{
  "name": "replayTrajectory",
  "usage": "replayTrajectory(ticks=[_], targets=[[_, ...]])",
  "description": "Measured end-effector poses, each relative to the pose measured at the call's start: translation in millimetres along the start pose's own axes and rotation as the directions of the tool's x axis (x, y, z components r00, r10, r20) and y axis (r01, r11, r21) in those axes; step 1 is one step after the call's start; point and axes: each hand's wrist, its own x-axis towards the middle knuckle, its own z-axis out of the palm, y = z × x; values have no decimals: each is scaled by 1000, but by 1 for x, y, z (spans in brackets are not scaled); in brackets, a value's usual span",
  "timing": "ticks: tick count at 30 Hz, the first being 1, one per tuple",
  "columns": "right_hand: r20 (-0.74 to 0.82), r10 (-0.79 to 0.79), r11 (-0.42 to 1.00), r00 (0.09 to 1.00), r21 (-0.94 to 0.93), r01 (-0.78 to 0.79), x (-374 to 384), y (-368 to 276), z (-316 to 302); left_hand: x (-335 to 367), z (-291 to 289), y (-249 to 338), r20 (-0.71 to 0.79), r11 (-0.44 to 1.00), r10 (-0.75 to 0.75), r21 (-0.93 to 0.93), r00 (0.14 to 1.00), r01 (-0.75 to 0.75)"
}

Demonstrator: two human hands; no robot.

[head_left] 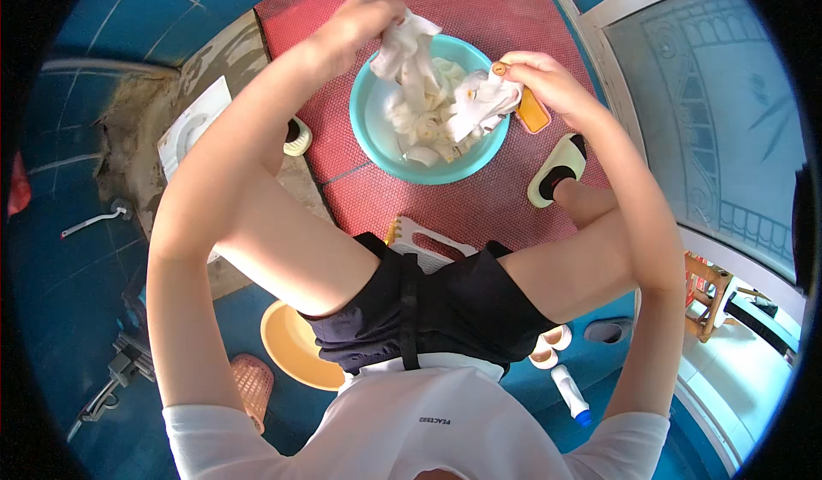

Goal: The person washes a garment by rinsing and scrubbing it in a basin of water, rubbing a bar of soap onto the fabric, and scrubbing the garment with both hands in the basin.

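Red mat (pixel 479 17) on a blue tiled floor (pixel 60 300), with washing things set about.

A teal basin (pixel 370 125) stood on the mat, with an orange scrub brush (pixel 533 113) just right of it. Nearer the person than the basin, an orange basin (pixel 287 343), a pink perforated scoop (pixel 253 383) and a white bottle (pixel 568 393) with a blue cap lay on the floor tiles.

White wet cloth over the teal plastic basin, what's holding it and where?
The left hand pinches one bunched end of the white wet cloth; the right hand grips another bunch, with an orange brush beside it, over the teal plastic basin.
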Motion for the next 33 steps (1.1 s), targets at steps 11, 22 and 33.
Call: replayTrajectory(ticks=[11,22,33], targets=[[260,46,581,964,-792,186,14,88,14,-12,13,-58,444,365,-394,879,805,-306],[127,104,689,986,-724,20,68,141,-12,17,-34,-115,201,230,-518,969,832,-91],[-208,55,456,977,-865,-210,96,199,86,96,42,-292,-457,663,-136,617,879,423]])
